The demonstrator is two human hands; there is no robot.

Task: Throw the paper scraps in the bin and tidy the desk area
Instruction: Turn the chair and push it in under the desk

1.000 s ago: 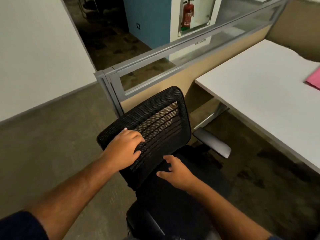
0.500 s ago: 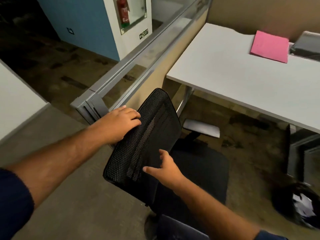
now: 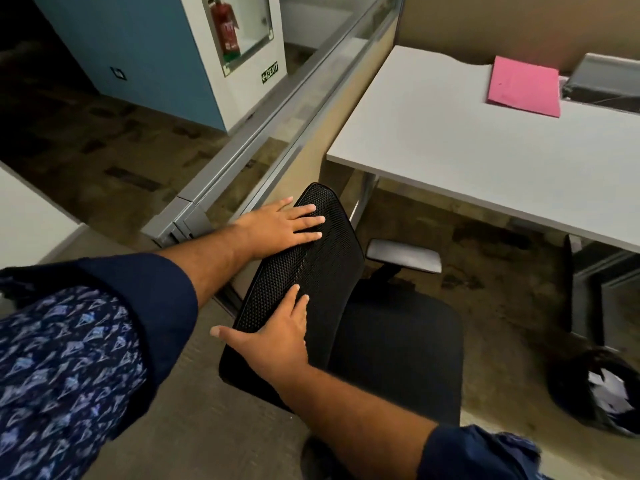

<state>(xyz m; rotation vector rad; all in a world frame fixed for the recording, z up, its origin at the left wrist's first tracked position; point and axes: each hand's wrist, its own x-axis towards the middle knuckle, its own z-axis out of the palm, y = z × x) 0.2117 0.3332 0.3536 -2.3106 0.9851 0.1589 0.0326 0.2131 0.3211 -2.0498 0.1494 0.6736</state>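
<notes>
On the mesh backrest (image 3: 311,271) of the black office chair (image 3: 398,344) both hands lie flat: the left hand (image 3: 280,225) with straight, spread fingers pressing near its top edge, the right hand (image 3: 277,341) lower down, palm against the mesh and thumb stretched out to the side. Neither hand curls round anything; both are pressing, not gripping. Judging by this, the step in hand is the tidying part, pushing the chair in toward the white desk (image 3: 467,157), whose front edge is near but not yet over the seat. The next move calls for a steady push that swings the seat under the desktop, with the grey armrest (image 3: 403,259) passing below the edge (its clearance cannot be told from this angle). The bin (image 3: 602,393) stands on the carpet at lower right, just beside the chair's path, with white paper scraps (image 3: 611,389) already inside, so that part looks done. A desk leg (image 3: 367,192) and the glass-topped partition (image 3: 277,133) close off the left side. A pink folder (image 3: 524,86) lies on the desk's far side, touching or just beside a dark flat device (image 3: 606,79). A fire extinguisher (image 3: 227,26) hangs in its wall cabinet beyond.
</notes>
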